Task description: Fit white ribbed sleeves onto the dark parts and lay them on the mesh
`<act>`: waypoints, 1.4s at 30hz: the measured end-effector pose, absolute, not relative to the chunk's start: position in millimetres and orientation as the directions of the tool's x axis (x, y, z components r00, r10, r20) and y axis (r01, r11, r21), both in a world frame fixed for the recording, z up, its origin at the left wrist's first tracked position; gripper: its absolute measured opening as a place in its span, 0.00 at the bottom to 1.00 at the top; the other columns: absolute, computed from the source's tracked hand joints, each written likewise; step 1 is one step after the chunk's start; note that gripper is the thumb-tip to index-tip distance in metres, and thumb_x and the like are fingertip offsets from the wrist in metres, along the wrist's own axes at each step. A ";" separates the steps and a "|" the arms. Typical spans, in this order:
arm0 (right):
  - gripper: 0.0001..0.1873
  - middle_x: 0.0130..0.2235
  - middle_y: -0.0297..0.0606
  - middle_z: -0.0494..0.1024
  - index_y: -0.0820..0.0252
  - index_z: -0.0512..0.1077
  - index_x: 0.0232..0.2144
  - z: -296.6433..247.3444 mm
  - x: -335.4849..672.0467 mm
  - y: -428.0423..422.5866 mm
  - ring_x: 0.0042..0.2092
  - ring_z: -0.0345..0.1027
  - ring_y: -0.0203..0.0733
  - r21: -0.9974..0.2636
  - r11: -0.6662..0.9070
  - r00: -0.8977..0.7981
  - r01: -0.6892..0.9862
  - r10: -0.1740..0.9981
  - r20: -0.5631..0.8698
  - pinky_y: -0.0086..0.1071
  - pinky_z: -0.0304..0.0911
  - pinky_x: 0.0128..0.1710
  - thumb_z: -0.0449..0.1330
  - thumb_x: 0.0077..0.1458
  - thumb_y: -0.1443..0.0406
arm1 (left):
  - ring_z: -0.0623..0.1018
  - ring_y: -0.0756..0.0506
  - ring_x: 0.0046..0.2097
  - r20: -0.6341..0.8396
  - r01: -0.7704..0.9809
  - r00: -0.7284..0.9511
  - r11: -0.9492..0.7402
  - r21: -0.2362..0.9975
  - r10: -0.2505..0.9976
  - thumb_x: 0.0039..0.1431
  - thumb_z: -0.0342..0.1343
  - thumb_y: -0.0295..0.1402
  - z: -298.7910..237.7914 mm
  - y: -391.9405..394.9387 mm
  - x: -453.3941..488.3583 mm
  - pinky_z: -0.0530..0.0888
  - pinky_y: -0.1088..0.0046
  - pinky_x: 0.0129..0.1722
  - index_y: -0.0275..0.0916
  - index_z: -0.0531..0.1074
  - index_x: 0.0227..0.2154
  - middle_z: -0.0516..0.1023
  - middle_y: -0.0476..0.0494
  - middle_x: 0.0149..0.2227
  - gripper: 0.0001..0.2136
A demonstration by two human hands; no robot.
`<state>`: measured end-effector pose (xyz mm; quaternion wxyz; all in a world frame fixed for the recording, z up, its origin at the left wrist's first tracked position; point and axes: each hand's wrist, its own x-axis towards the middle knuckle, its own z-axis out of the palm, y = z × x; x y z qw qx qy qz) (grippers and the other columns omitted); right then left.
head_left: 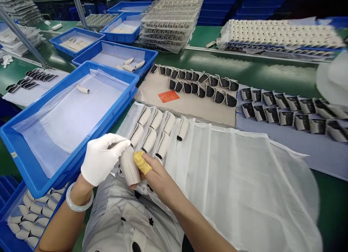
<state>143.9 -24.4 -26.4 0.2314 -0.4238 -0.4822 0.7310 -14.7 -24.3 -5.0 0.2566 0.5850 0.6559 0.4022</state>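
Note:
My left hand (102, 158), in a white glove, grips a curved white plastic shell (129, 168) from the left side. My right hand (153, 174) is bare, with a yellow finger cot on one fingertip, and pinches the same shell from the right. Both hands hold it just above my lap, at the near edge of a white mesh cloth (231, 172). Right behind the hands, several similar white shells (153, 128) lie in rows on a foam sheet.
A big blue tray (67, 114) lined with foam holds one shell at left. A lower blue bin (29, 212) holds several shells. Rows of black-faced parts (201, 87) lie on the green belt, with more blue trays and stacked clear trays (171, 23) behind.

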 end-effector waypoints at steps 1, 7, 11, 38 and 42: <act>0.20 0.28 0.33 0.70 0.60 0.66 0.30 -26.6 142.8 -22.8 0.25 0.69 0.36 -0.904 -0.420 -0.525 0.082 0.752 -0.397 0.32 0.68 0.26 0.51 0.59 0.49 | 0.74 0.53 0.26 0.152 0.568 -0.171 -0.028 0.823 0.973 0.52 0.59 0.32 -4.3 -23.9 -13.6 0.71 0.81 0.27 0.39 0.76 0.25 0.78 0.53 0.26 0.04; 0.31 0.40 0.37 0.72 0.57 0.60 0.54 -19.0 148.2 -27.3 0.40 0.69 0.41 -0.866 -0.499 -0.694 -0.001 0.624 -0.359 0.36 0.70 0.40 0.66 0.49 0.63 | 0.74 0.53 0.27 0.176 0.502 -0.175 -0.066 0.863 0.969 0.52 0.60 0.32 -4.7 -21.4 -18.3 0.72 0.80 0.24 0.40 0.77 0.27 0.78 0.52 0.28 0.03; 0.44 0.39 0.36 0.73 0.52 0.53 0.60 -14.7 154.2 -38.0 0.39 0.70 0.41 -0.861 -0.509 -0.736 -0.005 0.584 -0.342 0.39 0.69 0.42 0.70 0.45 0.64 | 0.74 0.53 0.26 0.144 0.419 -0.226 -0.037 0.907 0.963 0.50 0.61 0.31 -2.8 -20.7 -21.2 0.72 0.80 0.23 0.41 0.77 0.26 0.78 0.52 0.28 0.01; 0.40 0.42 0.41 0.75 0.52 0.57 0.58 -5.8 141.1 -56.0 0.38 0.73 0.45 -0.885 -0.447 -0.647 -0.126 0.714 -0.268 0.37 0.71 0.39 0.68 0.45 0.56 | 0.76 0.52 0.31 0.253 0.399 -0.237 -0.143 0.906 0.938 0.51 0.61 0.27 19.7 -31.5 -15.5 0.75 0.79 0.33 0.43 0.77 0.27 0.79 0.54 0.29 0.03; 0.32 0.37 0.39 0.76 0.56 0.62 0.51 2.9 140.8 -52.9 0.34 0.72 0.41 -0.876 -0.471 -0.609 -0.101 0.726 -0.320 0.34 0.69 0.34 0.68 0.46 0.57 | 0.76 0.53 0.30 0.273 0.374 -0.211 -0.181 0.910 0.939 0.51 0.61 0.26 23.1 -36.5 -12.3 0.74 0.80 0.30 0.44 0.77 0.26 0.79 0.54 0.28 0.05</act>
